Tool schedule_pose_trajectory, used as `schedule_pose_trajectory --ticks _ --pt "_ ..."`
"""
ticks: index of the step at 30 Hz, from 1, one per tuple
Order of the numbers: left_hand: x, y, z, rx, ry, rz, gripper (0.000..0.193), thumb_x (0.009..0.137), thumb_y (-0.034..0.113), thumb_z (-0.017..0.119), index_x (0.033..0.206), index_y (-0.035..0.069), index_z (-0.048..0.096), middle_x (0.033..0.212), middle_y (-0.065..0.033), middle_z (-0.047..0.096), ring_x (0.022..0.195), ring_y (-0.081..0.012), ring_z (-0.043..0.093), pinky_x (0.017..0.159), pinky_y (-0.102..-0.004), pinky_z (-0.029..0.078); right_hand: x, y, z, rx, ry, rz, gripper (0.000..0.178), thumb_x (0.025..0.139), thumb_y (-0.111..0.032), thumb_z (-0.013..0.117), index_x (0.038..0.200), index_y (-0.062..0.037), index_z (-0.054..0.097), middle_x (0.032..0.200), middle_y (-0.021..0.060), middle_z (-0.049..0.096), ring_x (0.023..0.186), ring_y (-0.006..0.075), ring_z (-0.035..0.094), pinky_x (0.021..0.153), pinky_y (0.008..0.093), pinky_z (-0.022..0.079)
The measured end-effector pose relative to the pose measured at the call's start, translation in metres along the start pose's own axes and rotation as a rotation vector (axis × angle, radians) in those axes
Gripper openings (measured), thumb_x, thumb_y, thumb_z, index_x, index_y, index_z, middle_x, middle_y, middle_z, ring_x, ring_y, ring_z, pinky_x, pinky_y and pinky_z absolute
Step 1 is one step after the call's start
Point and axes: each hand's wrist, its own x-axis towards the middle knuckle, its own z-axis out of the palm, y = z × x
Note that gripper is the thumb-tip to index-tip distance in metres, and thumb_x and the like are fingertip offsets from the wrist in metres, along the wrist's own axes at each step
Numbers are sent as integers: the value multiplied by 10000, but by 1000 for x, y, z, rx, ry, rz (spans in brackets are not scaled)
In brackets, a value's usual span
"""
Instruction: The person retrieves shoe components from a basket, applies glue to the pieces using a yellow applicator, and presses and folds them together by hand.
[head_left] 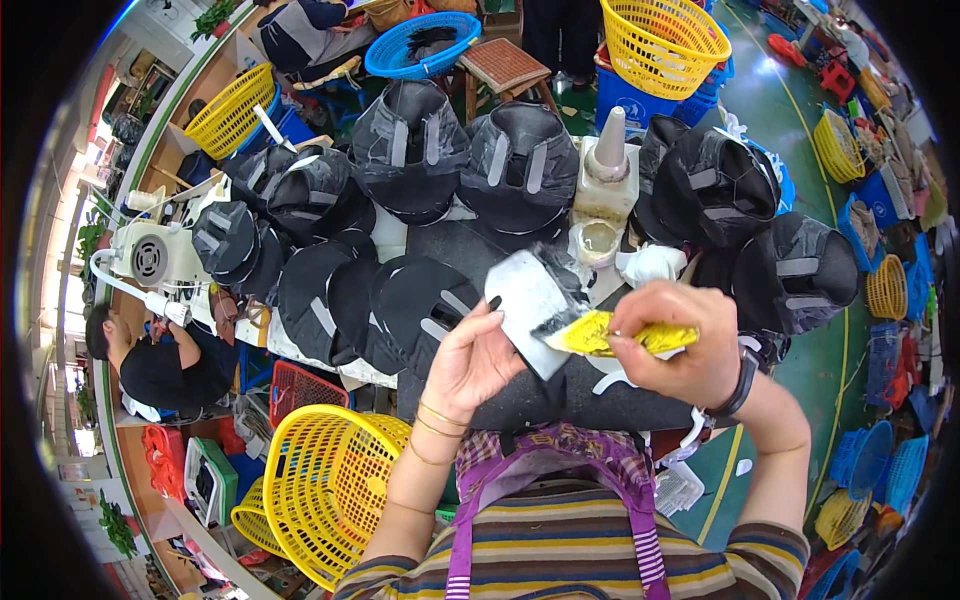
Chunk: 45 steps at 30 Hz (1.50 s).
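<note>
My left hand [468, 365] grips the edge of a flat piece [522, 296], pale and wet-looking on top with a dark margin. Over that piece, my right hand [685, 340] has its fingers wrapped round a brush [588, 334] with a yellow, dark-smeared handle. The bristle end touches the piece's surface. Just beyond my hands stands a whitish bottle [608, 180] with a cone top and a small open cup [597, 243] at its front. A crumpled white cloth-like thing [650, 264] lies beside the cup.
Black shaped shoe-upper-like pieces [410, 150] with grey strips ring the work table, more of them [800, 275] at the right. A large yellow basket [335, 480] stands at lower left. A white sewing machine [150, 250] and another person [165, 370] are at the left.
</note>
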Motion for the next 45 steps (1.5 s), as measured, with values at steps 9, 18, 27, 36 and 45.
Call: schedule_pose_trajectory --ticks 9,18,27,36,45 --pt "-13 -57 -26 -316 91 -2 505 900 297 441 1322 57 299 1315 -97 399 1209 -240 388 1023 -385 284 -30 52 52 150 12 430 98 762 -65 638 762 10 575 679 71 606 572 117 613 506 205 469" --pt "0 -26 -137 -46 295 -94 357 850 16 425 1200 -51 410 1178 -136 526 1062 -255 533 915 -368 435 -24 148 60 -38 142 480 223 754 -177 639 687 23 566 584 127 577 489 215 574 480 311 443" --pt "2 -34 -77 170 382 242 606 916 471 294 1341 39 262 1331 -145 372 1196 -276 397 1020 -418 293 -6 132 56 370 23 682 132 797 -113 556 778 17 563 713 76 599 676 129 586 630 262 457" --pt "-21 -15 -41 -256 182 -20 475 936 346 318 1265 10 381 1228 -179 479 1113 -292 489 961 -420 376 -2 62 48 194 -148 -19 173 646 35 525 812 -14 537 832 107 593 743 233 607 671 304 484" --pt "-42 -4 -40 -414 -110 -79 497 936 364 316 1198 -40 438 1186 -176 516 1091 -293 501 966 -404 359 12 15 79 109 -271 -221 192 640 -25 609 811 -58 530 819 56 600 639 217 599 532 289 477"
